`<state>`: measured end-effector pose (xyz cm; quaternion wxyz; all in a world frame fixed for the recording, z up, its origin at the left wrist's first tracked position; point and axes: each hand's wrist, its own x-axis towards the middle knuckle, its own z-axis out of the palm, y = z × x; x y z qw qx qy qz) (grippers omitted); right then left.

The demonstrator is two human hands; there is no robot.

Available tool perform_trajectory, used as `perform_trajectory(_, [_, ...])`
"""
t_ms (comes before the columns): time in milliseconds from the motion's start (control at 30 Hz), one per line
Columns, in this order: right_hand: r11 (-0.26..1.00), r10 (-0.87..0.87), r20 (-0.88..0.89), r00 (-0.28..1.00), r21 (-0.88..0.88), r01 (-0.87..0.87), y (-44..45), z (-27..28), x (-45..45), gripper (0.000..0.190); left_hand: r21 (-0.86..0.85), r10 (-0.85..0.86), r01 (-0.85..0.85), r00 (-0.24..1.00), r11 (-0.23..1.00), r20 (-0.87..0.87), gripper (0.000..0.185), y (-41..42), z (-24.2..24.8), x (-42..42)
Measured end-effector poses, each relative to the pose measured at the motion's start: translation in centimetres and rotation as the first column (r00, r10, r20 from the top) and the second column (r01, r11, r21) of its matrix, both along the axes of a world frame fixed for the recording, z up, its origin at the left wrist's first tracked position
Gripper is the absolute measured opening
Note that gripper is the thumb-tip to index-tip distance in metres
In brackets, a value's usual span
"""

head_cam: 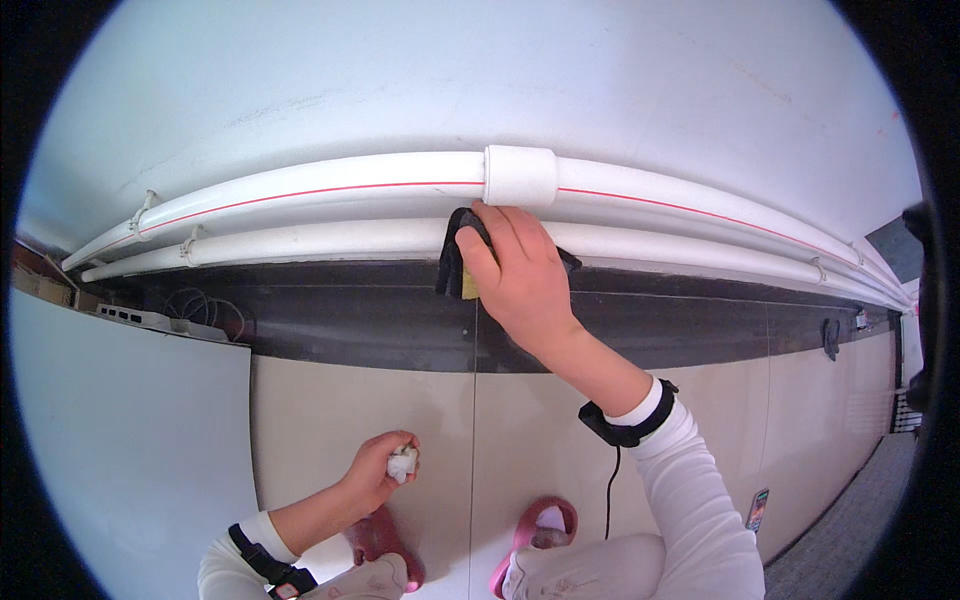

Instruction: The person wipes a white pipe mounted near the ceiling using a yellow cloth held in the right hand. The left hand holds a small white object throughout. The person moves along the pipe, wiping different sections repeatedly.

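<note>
Two white plastic pipes run along the wall; the upper pipe [322,174] has a red stripe and a wide coupling [520,175]. My right hand [521,277] grips a dark cloth [451,259] with a yellow patch against the lower pipe [330,238], just below the coupling. Part of the cloth is hidden under the palm and shows again at the hand's right. Lower left, over the floor, my left hand [382,465] is closed around a crumpled white wad [403,463], perhaps tissue or cloth.
A dark baseboard and dark tile strip [360,322] lie beneath the pipes. A white power strip [135,316] and coiled cables [206,311] are at left, by a pale panel [127,405]. A phone [757,510] lies on the floor at right. A black cable hangs from my right wrist strap.
</note>
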<state>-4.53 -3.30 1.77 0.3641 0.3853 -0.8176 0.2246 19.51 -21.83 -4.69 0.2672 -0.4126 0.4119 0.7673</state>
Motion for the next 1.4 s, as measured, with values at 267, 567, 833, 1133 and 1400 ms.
perform_trajectory(267, [0.997,-0.078,-0.076,0.994,-0.026,0.076,-2.9,-0.5,0.6,0.024,-0.037,-0.034,0.034,0.999,0.999,0.002,0.018,0.2,-0.3,0.8])
perform_trajectory(567, [0.999,0.044,-0.065,0.997,-0.024,-0.046,-6.8,0.6,1.6,0.029,0.028,-0.065,0.067,0.996,0.997,-0.063,0.018,0.8,0.1,0.6])
perform_trajectory(833, [0.996,-0.080,0.077,0.994,0.055,0.076,1.2,2.1,1.9,0.029,0.129,0.023,-0.014,0.997,0.992,-0.069,0.016,-0.1,-1.2,1.1])
perform_trajectory(1133, [0.990,-0.038,0.400,0.916,0.143,-0.021,3.3,2.9,-0.3,0.047,0.096,0.003,0.002,0.999,0.995,-0.052,0.018,0.3,-1.3,0.7])
perform_trajectory(1400, [0.994,0.078,0.080,0.994,0.072,-0.084,2.8,1.5,-0.2,0.034,0.086,-0.008,0.011,0.999,0.996,-0.032,0.017,0.1,-1.6,0.8])
